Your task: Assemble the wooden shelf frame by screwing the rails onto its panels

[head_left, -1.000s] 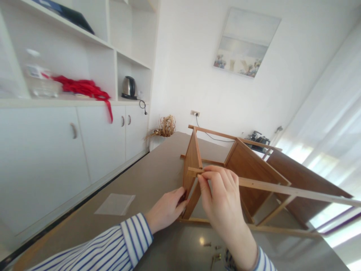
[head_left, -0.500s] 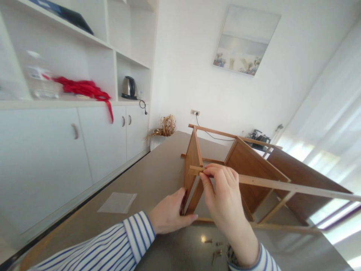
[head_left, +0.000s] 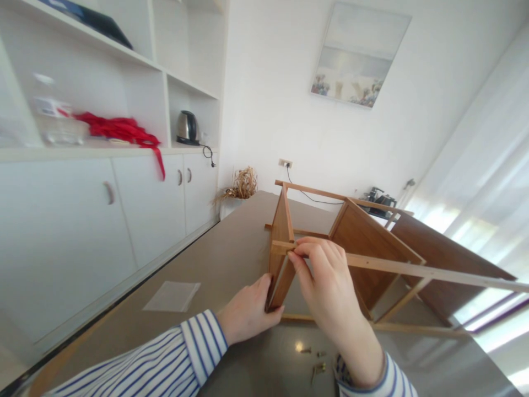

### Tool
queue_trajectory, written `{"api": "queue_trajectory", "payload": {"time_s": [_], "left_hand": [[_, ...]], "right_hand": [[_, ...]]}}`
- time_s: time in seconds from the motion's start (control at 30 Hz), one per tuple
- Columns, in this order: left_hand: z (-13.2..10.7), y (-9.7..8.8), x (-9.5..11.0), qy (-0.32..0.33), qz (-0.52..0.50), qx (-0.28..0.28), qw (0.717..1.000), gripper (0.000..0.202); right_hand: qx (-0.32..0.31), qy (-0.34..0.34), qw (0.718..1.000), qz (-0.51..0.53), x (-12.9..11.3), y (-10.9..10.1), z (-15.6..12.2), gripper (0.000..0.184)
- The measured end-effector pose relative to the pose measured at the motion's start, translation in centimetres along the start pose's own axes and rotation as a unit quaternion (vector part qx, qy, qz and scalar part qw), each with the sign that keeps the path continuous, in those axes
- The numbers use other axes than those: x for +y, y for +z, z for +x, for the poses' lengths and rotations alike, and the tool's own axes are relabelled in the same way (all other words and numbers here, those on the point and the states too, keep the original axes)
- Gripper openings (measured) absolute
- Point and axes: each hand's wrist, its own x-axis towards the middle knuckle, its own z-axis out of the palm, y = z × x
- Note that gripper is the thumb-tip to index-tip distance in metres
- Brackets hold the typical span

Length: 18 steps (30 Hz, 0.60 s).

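Note:
A partly built wooden rack point(head_left: 363, 242) of brown panels and thin rails stands on the grey table point(head_left: 215, 270). My left hand point(head_left: 248, 311) grips the lower edge of the near upright panel point(head_left: 281, 231), thumb on one face and fingers on the other. My right hand point(head_left: 326, 278) is closed in a pinch on the near end of a long thin wooden rail point(head_left: 433, 273), holding that end against the panel's edge. The rail runs away to the right edge of the view.
Several small screws point(head_left: 316, 361) lie on the table near my right wrist. A clear plastic bag point(head_left: 172, 296) lies flat to the left. White cabinets, shelves with a kettle point(head_left: 187, 128) and red ribbon point(head_left: 119, 128) line the left wall. A dried-grass bundle point(head_left: 242, 186) sits at the table's far end.
My left hand has shifted from touching the panel's edge to gripping its lower end. My right hand with the rail's end has edged up and left against the panel.

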Motion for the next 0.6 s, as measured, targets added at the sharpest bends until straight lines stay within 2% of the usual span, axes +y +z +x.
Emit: {"api": "queue_trajectory", "payload": {"time_s": [0.27,0.47,0.6], "left_hand": [[-0.1,0.1,0.0,-0.005,-0.003,0.004,1.000,0.040],[-0.1,0.2,-0.2,-0.003,-0.015,0.011,1.000,0.040],[-0.1,0.2,-0.3,0.002,-0.024,0.010,1.000,0.041]], "right_hand": [[-0.009,-0.013,1.000,-0.010,0.2,0.0,0.2,0.005],[-0.030,-0.052,0.998,-0.009,0.9,-0.8,0.1,0.006],[-0.050,-0.066,0.994,-0.078,2.2,-1.6,0.1,0.020]]}}
